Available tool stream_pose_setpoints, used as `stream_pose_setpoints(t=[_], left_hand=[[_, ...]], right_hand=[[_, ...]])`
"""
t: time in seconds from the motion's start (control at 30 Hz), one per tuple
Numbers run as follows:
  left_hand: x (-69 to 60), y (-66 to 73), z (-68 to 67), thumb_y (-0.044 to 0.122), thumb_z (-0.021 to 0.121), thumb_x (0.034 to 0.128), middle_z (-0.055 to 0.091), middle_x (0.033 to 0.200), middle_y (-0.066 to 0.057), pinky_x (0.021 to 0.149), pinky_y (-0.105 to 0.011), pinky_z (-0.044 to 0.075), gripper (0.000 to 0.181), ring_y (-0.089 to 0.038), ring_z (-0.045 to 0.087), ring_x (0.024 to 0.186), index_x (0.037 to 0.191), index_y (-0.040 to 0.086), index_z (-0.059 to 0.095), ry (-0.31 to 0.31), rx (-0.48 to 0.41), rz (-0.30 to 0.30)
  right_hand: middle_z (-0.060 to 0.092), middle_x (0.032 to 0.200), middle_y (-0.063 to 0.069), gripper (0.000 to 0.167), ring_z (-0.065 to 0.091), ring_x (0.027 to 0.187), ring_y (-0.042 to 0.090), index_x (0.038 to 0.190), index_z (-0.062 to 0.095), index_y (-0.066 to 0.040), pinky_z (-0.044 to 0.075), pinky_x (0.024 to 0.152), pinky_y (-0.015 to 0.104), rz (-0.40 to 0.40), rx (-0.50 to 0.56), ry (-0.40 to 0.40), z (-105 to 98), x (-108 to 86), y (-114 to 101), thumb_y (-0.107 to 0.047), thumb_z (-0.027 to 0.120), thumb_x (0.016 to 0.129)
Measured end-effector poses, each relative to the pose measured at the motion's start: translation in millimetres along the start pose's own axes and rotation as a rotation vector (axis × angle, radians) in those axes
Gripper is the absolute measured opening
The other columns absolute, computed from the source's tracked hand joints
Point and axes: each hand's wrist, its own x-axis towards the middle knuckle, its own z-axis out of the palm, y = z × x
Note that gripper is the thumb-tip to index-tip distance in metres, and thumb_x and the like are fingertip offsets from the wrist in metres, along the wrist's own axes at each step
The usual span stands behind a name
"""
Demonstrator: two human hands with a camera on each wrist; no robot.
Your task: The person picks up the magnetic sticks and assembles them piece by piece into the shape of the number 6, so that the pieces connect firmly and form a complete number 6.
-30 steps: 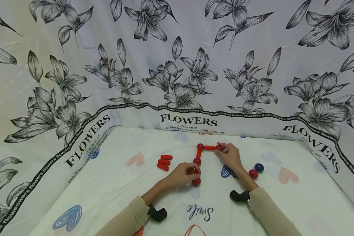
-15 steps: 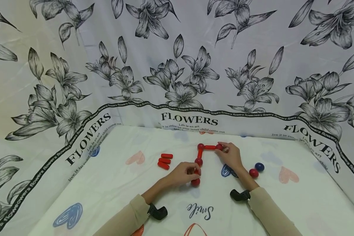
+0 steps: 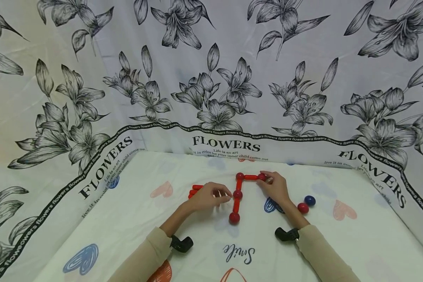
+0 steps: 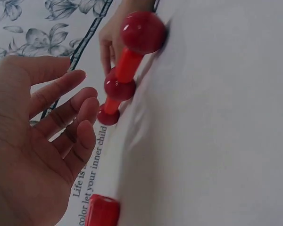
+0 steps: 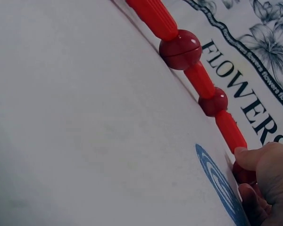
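Note:
On the table lies an angled chain of dark red balls joined by red rods, with a ball (image 3: 234, 218) at its near end and another ball (image 3: 239, 176) at its corner. My right hand (image 3: 275, 185) pinches the ball (image 5: 244, 173) at the chain's far right end between thumb and fingers. Just left of the chain's middle ball (image 3: 237, 194), my left hand (image 3: 209, 196) hovers with loosely bent fingers and nothing in them. In the left wrist view, a gap separates those fingers from the chain's rod (image 4: 129, 64). Loose red rods (image 3: 196, 187) lie partly hidden behind the left hand.
A loose red ball (image 3: 303, 208) and a blue ball (image 3: 310, 201) sit side by side to the right of my right forearm. A white cloth printed with hearts covers the table (image 3: 127, 219). Behind it hangs a flower-printed curtain (image 3: 155, 117).
My left hand has let go of the chain's near part and moved left and slightly away, now covering part of the loose rods. The right hand stays on the end ball.

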Motion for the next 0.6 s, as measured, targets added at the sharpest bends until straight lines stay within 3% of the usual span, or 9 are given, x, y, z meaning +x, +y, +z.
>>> stream_pose_setpoints(t=[0.2,0.37,0.47,0.6], left_hand=[[-1.0,-11.2,-35.5,0.026,0.068,0.0871,0.067,0.087,0.009,0.069,-0.029,0.049,0.022,-0.016,0.061,0.078,0.105,0.014,0.071,0.149,0.079,-0.021],[-10.6,-34.4,-61.0,0.016,0.070,0.0847,0.070,0.090,0.001,0.074,-0.033,0.049,0.021,-0.016,0.061,0.085,0.105,0.013,0.071,0.282,0.045,-0.095],[-18.5,-48.8,-70.0,0.014,0.070,0.0842,0.070,0.096,-0.004,0.076,-0.034,0.048,0.022,-0.018,0.060,0.089,0.106,0.012,0.071,0.309,0.012,-0.154],[-25.1,-64.4,-72.8,0.016,0.071,0.0836,0.069,0.101,-0.005,0.078,-0.032,0.048,0.023,-0.018,0.060,0.092,0.106,0.012,0.071,0.287,-0.023,-0.222]], right_hand=[[0.063,0.099,0.008,0.042,0.056,0.079,0.020,0.124,0.063,-0.018,0.048,0.067,0.026,-0.001,-0.011,0.005,0.3,1.1,2.6,-0.031,0.071,0.084],[0.063,0.099,0.008,0.042,0.056,0.079,0.021,0.123,0.063,-0.018,0.047,0.067,0.027,-0.003,-0.011,-0.004,1.3,0.9,2.8,-0.032,0.071,0.084],[0.064,0.098,0.008,0.042,0.056,0.078,0.020,0.122,0.064,-0.019,0.047,0.066,0.027,-0.005,-0.018,-0.012,2.0,0.9,1.9,-0.033,0.071,0.084],[0.064,0.097,0.008,0.042,0.056,0.078,0.020,0.121,0.064,-0.019,0.047,0.066,0.026,0.001,-0.021,-0.015,2.7,-0.3,1.7,-0.034,0.072,0.083]])
